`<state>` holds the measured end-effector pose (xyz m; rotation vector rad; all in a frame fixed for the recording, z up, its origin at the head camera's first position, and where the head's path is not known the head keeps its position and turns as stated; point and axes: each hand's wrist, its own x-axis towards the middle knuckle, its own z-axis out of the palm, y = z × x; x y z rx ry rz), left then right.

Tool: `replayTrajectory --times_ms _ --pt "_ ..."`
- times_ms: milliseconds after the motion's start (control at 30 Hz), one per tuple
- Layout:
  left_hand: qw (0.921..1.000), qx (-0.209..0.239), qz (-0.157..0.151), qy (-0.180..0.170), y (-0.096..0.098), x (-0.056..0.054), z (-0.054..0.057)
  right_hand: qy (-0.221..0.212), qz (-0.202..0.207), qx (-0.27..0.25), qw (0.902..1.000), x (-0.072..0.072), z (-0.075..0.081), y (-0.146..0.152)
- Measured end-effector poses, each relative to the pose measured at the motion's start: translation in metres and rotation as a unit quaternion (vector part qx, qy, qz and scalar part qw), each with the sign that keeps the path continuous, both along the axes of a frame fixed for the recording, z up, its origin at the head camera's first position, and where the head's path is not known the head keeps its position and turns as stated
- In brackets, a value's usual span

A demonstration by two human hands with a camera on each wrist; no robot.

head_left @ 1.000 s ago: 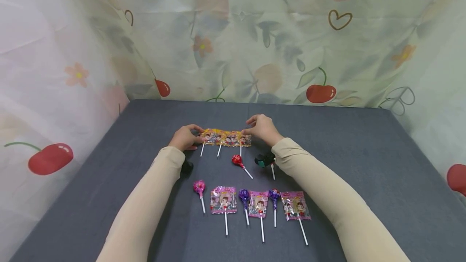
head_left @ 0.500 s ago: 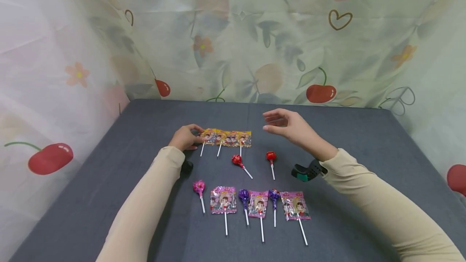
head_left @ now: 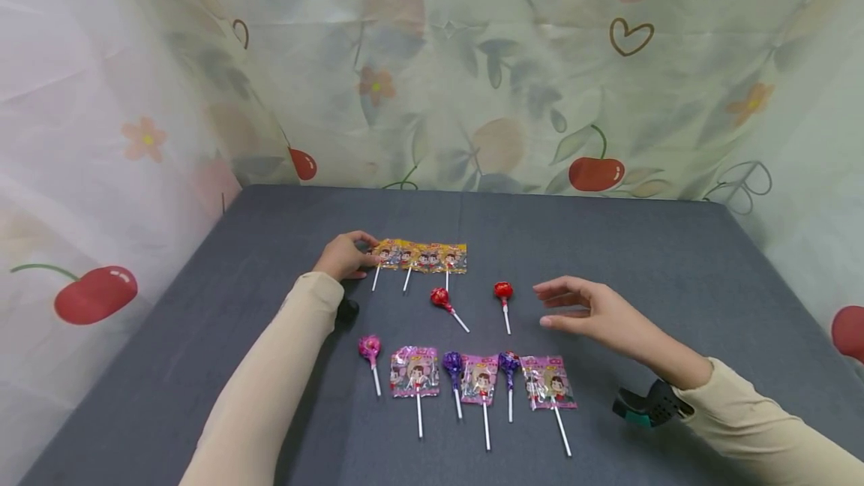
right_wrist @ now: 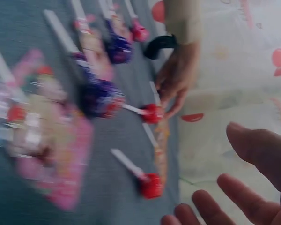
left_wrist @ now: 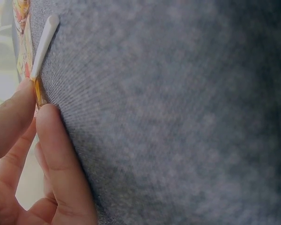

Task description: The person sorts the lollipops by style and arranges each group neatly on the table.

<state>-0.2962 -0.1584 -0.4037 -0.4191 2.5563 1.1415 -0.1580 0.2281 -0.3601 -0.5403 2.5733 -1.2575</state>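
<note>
At the back of the table, a row of orange-wrapped lollipops lies edge to edge with white sticks toward the person. My left hand pinches the leftmost orange wrapper; in the left wrist view, thumb and finger meet on its edge beside the white stick. Two red lollipops lie in front of that row, one tilted and one nearly straight. My right hand hovers to the right of the straight red lollipop, holding nothing, its fingers loosely bent and apart from the thumb.
Nearer the person lies a row: a pink round lollipop, purple round lollipops and flat pink-wrapped lollipops. All rest on the dark grey table. A patterned curtain hangs behind and at both sides.
My right hand has left the right end of the orange row and moved right and toward the person, uncovering the straight red lollipop. The left hand and the lollipops stay in place.
</note>
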Motion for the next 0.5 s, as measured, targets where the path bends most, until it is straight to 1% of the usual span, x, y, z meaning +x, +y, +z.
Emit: replayTrajectory --times_ms 100,233,300,367,500 --pt "1.0 0.003 -0.002 0.001 0.0 -0.001 -0.001 -0.034 0.011 0.01 0.9993 0.01 -0.011 0.005" --pt "1.0 0.005 -0.005 0.002 0.0 -0.001 -0.001 -0.058 0.034 0.011 0.9977 0.02 -0.024 0.009" --pt "1.0 0.005 -0.007 0.003 0.0 0.0 -0.001 -0.058 0.046 0.013 0.9972 0.024 -0.029 0.011" --pt "1.0 0.004 -0.008 0.004 0.0 0.0 -0.001 -0.058 0.049 0.022 0.9969 0.028 -0.033 0.012" --pt "0.9999 0.002 -0.008 0.006 0.0 0.002 0.001 -0.034 0.045 0.051 0.9971 0.032 -0.039 0.011"
